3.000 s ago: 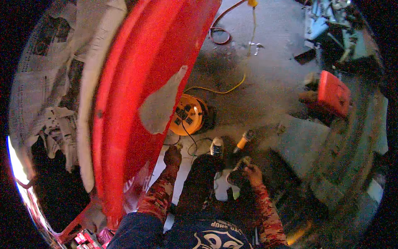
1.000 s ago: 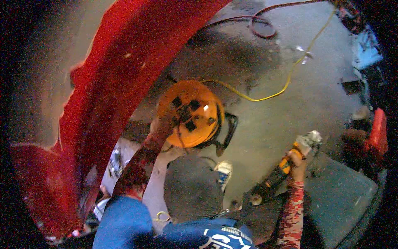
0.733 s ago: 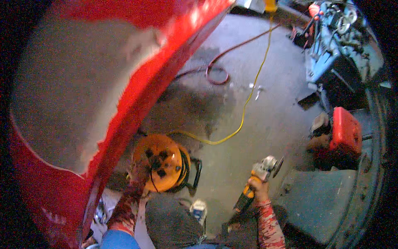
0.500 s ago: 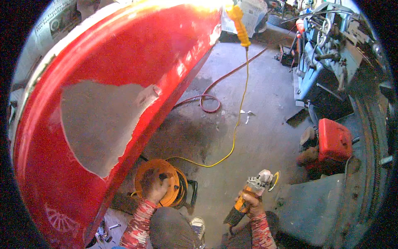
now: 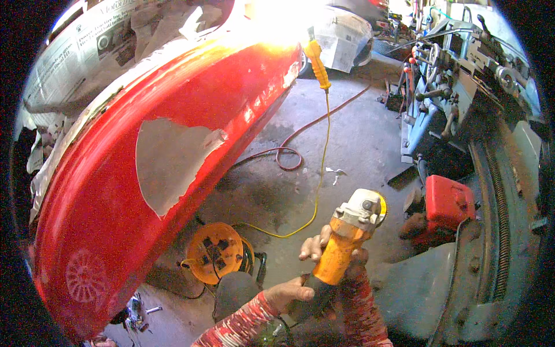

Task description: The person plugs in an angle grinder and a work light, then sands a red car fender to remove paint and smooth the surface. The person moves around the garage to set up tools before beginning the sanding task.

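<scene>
You are over a grey concrete floor (image 5: 370, 130), stained dark near the car and strewn with a few white scraps (image 5: 336, 173). On your left a long red car panel (image 5: 225, 98) slants away, with an irregular bare grey patch (image 5: 167, 162) on it, glare at its far end and newspaper (image 5: 81, 63) spread beyond it. A dark red hose (image 5: 341, 107) loops across the floor, and a yellow cord (image 5: 315, 214) runs from a yellow handle (image 5: 317, 66) near the panel's far end towards an orange cable reel (image 5: 211, 248) beside the panel. To your right are a blue machine (image 5: 422, 118) with levers and a red box (image 5: 449, 203).

The angle grinder (image 5: 338, 254) is raised in front of you, clear of the floor, its head and yellow-edged disc (image 5: 382, 208) pointing up and away. Your right hand (image 5: 356, 260) wraps its orange body from behind, fingers curled out past the left side; your left hand (image 5: 287, 294) is closed on the black rear end, thumb on top, its other fingers mostly hidden.

Half a second ago your left hand was at the reel and only your right held the grinder, lower down
</scene>
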{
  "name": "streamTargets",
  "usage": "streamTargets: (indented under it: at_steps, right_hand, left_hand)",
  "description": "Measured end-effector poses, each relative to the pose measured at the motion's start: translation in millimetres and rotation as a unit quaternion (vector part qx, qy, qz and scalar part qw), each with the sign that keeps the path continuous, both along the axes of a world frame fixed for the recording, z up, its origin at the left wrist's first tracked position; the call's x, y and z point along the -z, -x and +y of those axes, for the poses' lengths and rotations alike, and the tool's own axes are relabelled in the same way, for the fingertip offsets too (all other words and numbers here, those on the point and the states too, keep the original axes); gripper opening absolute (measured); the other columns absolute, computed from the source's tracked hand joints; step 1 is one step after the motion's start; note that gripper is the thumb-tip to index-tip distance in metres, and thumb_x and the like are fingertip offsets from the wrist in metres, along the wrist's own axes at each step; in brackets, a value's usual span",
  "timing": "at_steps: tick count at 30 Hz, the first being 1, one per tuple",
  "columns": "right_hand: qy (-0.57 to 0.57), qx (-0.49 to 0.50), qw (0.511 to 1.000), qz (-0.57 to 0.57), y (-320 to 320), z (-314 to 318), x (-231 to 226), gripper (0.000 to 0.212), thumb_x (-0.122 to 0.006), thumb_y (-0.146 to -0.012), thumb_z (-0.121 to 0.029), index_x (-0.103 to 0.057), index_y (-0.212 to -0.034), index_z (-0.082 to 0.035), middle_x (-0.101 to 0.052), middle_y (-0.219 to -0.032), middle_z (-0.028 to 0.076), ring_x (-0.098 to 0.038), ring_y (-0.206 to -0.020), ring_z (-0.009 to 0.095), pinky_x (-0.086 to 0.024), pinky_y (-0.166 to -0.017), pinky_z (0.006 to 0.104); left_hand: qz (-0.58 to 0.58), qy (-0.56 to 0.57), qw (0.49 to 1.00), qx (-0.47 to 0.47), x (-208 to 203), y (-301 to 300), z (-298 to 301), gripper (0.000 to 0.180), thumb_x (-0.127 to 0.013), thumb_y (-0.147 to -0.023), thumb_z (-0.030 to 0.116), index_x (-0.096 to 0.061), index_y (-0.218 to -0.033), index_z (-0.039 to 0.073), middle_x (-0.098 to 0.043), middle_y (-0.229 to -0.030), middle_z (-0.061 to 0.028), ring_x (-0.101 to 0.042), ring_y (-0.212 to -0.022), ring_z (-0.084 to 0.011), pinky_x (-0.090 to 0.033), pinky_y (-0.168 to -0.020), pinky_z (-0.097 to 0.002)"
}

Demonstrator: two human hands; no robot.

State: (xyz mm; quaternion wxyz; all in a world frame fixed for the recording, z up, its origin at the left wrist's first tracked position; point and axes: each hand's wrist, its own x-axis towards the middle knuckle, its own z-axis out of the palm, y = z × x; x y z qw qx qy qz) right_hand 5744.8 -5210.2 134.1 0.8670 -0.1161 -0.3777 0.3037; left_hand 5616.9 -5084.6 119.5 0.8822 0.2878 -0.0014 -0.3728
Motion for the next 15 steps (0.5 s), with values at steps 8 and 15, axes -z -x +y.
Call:
streamTargets:
  at_steps: [8, 15]
  right_hand:
    - [0.521, 0.088, 0.845, 0.085, 25, -82, 43, 0.059, -0.065, -0.095, -0.046, -0.059, -0.129, 0.002, -0.068, -0.120, 0.017, -0.065, -0.113, 0.027, -0.050, -0.102, 0.0394]
    - [0.670, 0.245, 0.701, 0.009, 15, -143, 20, 0.038, -0.063, -0.100, -0.027, -0.063, -0.128, -0.002, -0.072, -0.118, 0.010, -0.065, -0.110, 0.018, -0.050, -0.100, 0.0341]
  left_hand:
    - [-0.048, -0.232, 0.971, -0.043, -1, -24, 1, 0.076, -0.081, -0.080, 0.037, -0.049, -0.140, 0.004, -0.067, -0.114, -0.0083, -0.068, -0.095, -0.0203, -0.056, -0.088, -0.0360]
    - [0.090, -0.105, 0.990, -0.030, 87, -116, 3, 0.046, -0.073, -0.090, 0.032, -0.053, -0.124, 0.009, -0.067, -0.096, -0.0090, -0.071, -0.079, -0.0229, -0.061, -0.070, -0.0400]
